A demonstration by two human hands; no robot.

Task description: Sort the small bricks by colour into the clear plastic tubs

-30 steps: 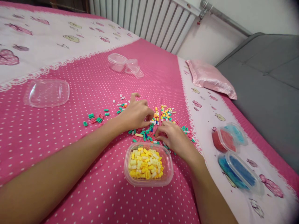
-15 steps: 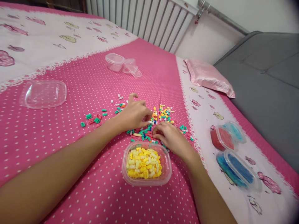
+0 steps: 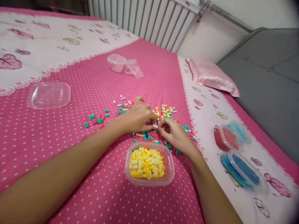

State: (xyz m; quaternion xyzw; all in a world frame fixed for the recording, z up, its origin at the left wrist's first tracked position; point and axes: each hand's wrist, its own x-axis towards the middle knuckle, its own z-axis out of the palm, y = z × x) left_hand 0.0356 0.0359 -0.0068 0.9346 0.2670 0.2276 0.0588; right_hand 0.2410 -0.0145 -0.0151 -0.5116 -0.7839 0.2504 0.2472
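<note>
Here, left fingers (image 3: 152,116) pinch white brick (image 3: 155,126); right hand (image 3: 174,132), grip unclear, partly hides loose bricks (image 3: 146,135) beyond tub (image 3: 169,165).

Bedspread (image 3: 105,196): pink, white polka dots; white bands (image 3: 51,56) with pink and green motifs (image 3: 10,61). Tub (image 3: 149,183): clear. Contained bricks (image 3: 147,163): yellow, cream. Loose bricks (image 3: 152,134): green, red, white, yellow, blue. Pillow (image 3: 212,76): pale pink. Headboard (image 3: 263,68): grey.

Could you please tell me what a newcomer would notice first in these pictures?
Probably the clear container of yellow and cream pieces, near the bottom centre on the pink dotted cloth. Just beyond it, the left hand and right hand are close together among scattered colourful pieces. On the right, a red-filled container and a blue-filled container stand out.
</note>
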